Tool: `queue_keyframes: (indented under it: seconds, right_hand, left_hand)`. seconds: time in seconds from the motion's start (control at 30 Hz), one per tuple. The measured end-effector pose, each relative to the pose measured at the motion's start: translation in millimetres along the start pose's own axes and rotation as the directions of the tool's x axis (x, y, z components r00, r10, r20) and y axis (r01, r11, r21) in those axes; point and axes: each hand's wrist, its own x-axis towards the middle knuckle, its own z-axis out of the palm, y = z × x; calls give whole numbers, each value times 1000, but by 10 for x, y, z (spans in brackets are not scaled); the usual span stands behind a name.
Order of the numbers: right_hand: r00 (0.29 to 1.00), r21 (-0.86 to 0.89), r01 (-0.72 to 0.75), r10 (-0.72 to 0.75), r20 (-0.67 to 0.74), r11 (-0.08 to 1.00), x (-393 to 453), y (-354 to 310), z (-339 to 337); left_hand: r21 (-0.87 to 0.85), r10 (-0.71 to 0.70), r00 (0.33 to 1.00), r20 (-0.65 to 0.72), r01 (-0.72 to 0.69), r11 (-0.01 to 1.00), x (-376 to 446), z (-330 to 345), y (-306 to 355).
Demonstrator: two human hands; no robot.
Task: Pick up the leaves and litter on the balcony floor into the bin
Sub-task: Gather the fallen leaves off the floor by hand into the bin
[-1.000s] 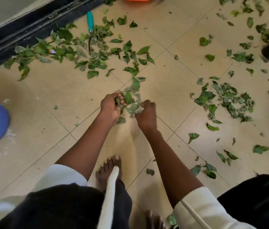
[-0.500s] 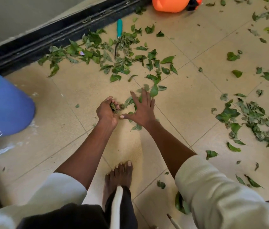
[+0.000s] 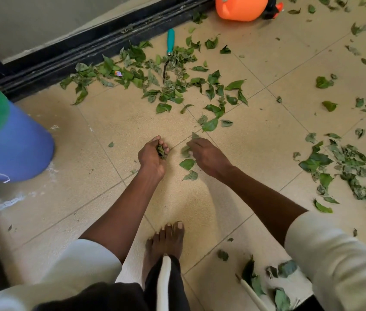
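The tiled floor [image 3: 114, 122] fills the frame, with the blue bin [image 3: 13, 149] at the left edge. Leaves [image 3: 168, 86] lie scattered across the upper centre and right. At centre, the left hand [image 3: 151, 154] clutches a wad of leaves; the right hand [image 3: 209, 157] pinches leaves against the tiles.

Both forearms are bare, with cream sleeves [image 3: 339, 261] pushed up well behind the fingers. The left hand [image 3: 151, 154] and right hand [image 3: 209, 157] wear no gloves or rings. Dark trousers [image 3: 164, 286] carry a white side stripe. The foot [image 3: 166, 241] is bare.
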Motion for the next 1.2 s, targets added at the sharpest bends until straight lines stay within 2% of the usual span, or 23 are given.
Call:
queue_keyframes:
  seconds: [0.07,0.17,0.23,0.3,0.43,0.5,0.57,0.6,0.63,0.67,0.7,0.73,0.77,0.83,0.87,0.93,1.0,1.1,1.2]
  right_hand:
    - [982,-29,24,-18,188,999,-30,30,-118]
    - [843,-154,62,31,536,986,-98,65,-265]
    - [774,-197,108,42,631,974,-165,45,-375]
    - [808,-214,121,29,589,969,-227,35,-403]
    - [931,-267,113,-8,366,957,-368,30,-373]
    - [952,-316,172,-76,295,933,-412,54,-361]
    - [977,-299,125,-66,202,946,-398,83,-346]
    - [995,-206,7,14,101,979,-364,83,-341]
    - [985,-29,-171,171,-9,985,-311,74,-341]
    - [925,196,-353,373,-77,915,-248,37,-361]
    - [839,407,-464,538,-83,787,-186,-21,-383]
    - [781,570,-491,623,-47,659,-126,-103,-409]
    - [766,673,-473,643,-5,569,-74,-199,-428]
    - [783,782,-421,620,58,459,-3,-413,-432]
    - [795,770,-417,605,51,483,16,-509,-424]
    - [817,644,-428,576,-25,635,40,-645,-387]
    - [825,524,-429,555,-105,736,57,-719,-345]
    - [848,405,-402,501,-174,821,71,-771,-290]
    - [847,176,-457,487,-215,872,86,-806,-257]
  left_hand:
    - [4,-10,1000,14,10,1000,-13,40,-18]
    - [16,-34,998,48,33,999,-36,111,-65]
    - [35,-63,996,69,60,998,-60,150,-105]
    - [45,-99,990,100,95,994,-86,179,-148]
    - [21,-160,977,143,158,987,-128,224,-226]
    - [5,-175,971,165,177,984,-110,237,-277]
    - [8,-182,963,200,184,983,-109,248,-328]
    - [15,-181,958,221,182,983,-124,258,-350]
    - [19,-178,955,239,178,984,-138,266,-373]
    - [19,-174,952,252,175,984,-151,274,-391]
    - [22,-175,950,258,175,984,-158,281,-403]
    - [26,-176,948,264,176,984,-163,286,-406]
    - [33,-182,944,274,180,983,-170,291,-404]
    - [16,-198,927,318,204,979,-184,302,-394]
    - [-10,-205,916,345,222,975,-198,312,-386]
    - [-72,-207,909,361,249,966,-198,307,-372]
    - [-102,-213,908,361,265,959,-179,279,-347]
    - [-79,-243,891,383,294,953,-209,240,-314]
    - [-51,-266,902,341,301,952,-253,240,-278]
